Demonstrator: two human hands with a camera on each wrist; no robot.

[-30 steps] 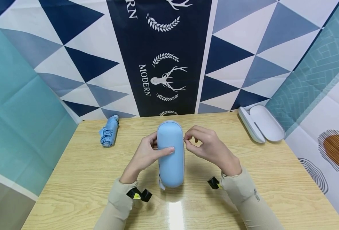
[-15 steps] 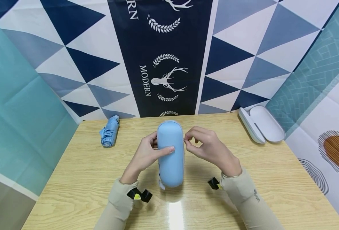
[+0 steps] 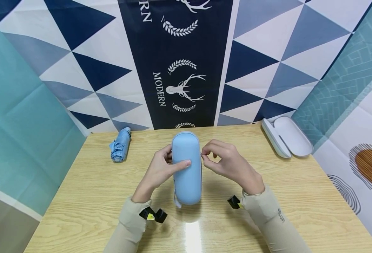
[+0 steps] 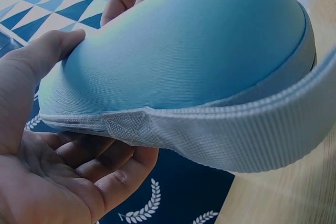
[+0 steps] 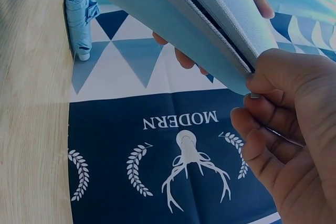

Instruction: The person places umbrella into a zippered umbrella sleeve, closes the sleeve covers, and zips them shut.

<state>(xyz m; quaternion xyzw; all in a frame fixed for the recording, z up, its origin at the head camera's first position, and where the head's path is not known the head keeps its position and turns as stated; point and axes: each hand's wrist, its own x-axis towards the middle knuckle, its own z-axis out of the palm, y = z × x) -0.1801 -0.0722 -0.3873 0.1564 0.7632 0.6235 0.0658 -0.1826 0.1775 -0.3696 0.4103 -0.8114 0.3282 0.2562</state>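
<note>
A light-blue zip case [image 3: 187,182] with rounded ends is held up over the table's middle. My left hand [image 3: 157,170] grips it from the left, thumb across the front and fingers behind. A pale webbing strap [image 4: 252,135] loops from the case's side in the left wrist view. My right hand [image 3: 228,163] is at the case's right edge, thumb and forefinger pinching the zip pull [image 5: 254,96], which is mostly hidden. In the right wrist view, a dark gap [image 5: 210,19] runs along the zip up to those fingertips. The inside of the case cannot be seen.
A folded blue umbrella [image 3: 120,144] lies at the table's back left. At the back right sits an open white case [image 3: 287,137], its two halves side by side. Patterned cloth walls [image 3: 252,70] stand behind and at both sides of the wooden table [image 3: 88,211].
Both hands and the case have shifted very slightly to the left. The grip and the pinch look the same as before.
</note>
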